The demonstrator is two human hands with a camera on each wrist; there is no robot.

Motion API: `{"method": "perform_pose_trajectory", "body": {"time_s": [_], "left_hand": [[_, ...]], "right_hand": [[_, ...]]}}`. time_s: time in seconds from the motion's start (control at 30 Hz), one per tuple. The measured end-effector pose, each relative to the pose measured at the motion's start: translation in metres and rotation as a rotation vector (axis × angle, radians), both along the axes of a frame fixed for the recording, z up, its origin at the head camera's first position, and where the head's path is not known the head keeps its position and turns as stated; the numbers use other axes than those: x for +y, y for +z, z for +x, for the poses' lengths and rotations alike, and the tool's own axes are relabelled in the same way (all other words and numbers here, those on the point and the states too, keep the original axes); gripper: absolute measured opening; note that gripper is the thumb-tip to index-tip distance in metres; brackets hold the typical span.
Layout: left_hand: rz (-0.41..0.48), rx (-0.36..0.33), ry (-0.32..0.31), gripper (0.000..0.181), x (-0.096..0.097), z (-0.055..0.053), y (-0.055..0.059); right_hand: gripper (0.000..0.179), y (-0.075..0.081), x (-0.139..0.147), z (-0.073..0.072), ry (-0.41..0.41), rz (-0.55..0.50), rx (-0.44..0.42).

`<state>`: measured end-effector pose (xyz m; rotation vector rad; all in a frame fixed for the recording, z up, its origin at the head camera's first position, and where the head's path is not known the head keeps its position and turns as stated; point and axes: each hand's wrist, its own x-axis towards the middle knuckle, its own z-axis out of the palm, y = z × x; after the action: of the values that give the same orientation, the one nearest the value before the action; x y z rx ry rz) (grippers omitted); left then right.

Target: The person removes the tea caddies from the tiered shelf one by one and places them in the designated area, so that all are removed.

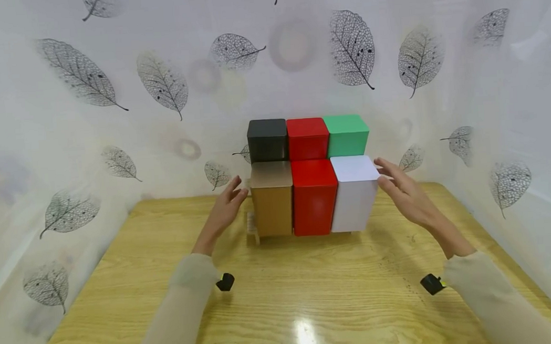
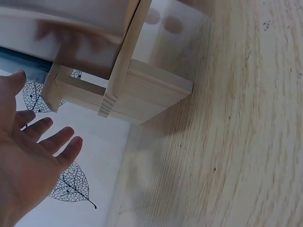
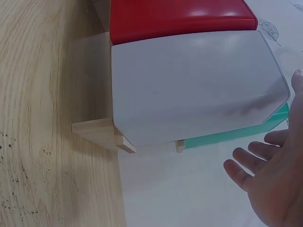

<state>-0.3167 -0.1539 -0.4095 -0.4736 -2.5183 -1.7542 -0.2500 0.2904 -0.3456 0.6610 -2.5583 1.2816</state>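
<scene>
Six-sided view aside, several glossy boxes stand in two rows on a wooden rack [image 2: 156, 85]. The front row has a gold box [image 1: 273, 209], a red box [image 1: 314, 206] and a white box [image 1: 355, 201]. Behind them, set higher, are a black box [image 1: 267, 141], a second red box [image 1: 307, 138] and a green box [image 1: 347, 136]. My left hand [image 1: 223, 209] is beside the gold box, fingers relaxed and holding nothing. On the other side my right hand [image 1: 409, 198] hovers by the white box, its fingers loosely extended; whether a fingertip touches the box I cannot tell.
Under the rack lies a wood-grain table [image 1: 282, 282], reflecting a bright light near its front. A pale leaf-printed covering [image 1: 293, 76] rises behind and along both sides. Black devices [image 1: 225, 282] hang at both wrists.
</scene>
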Motion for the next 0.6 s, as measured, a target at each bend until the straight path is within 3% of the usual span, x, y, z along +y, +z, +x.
{"method": "perform_pose_trajectory", "body": {"time_s": [0.3,0.6], "left_hand": [[-0.024,-0.034,-0.039,0.071,0.0052,-0.0038,-0.0005],[-0.063,-0.038,-0.031,0.077,0.0064,-0.0085,-0.0068]], "right_hand": [[0.060,-0.0021,-0.0041,-0.0039,0.008,0.004,0.000],[0.062,-0.0035,-0.0080,-0.0068,0.039,-0.016,-0.004]]}}
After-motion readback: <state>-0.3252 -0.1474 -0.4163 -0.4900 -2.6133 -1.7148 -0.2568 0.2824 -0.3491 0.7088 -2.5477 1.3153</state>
